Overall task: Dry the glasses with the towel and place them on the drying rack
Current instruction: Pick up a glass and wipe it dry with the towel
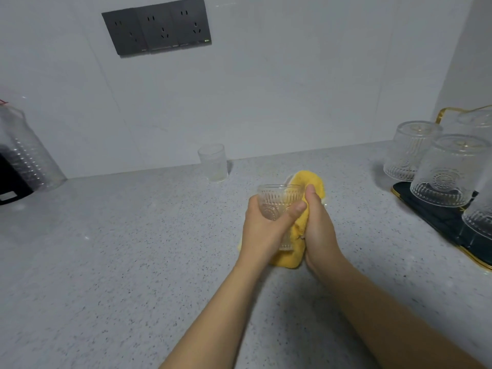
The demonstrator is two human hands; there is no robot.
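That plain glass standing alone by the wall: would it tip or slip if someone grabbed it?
The plain glass looks tall and narrow, so a sideways nudge could tip it. Its smooth walls probably slip more than the patterned glass in the left hand. Being glass, likely fragile.

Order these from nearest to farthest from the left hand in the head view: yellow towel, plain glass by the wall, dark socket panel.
1. yellow towel, touching the left hand, on its right.
2. plain glass, behind, by the wall.
3. dark socket panel, high on the wall.

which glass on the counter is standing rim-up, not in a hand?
The plain glass by the back wall, alone on the counter. The patterned glasses on the rack are upside down.
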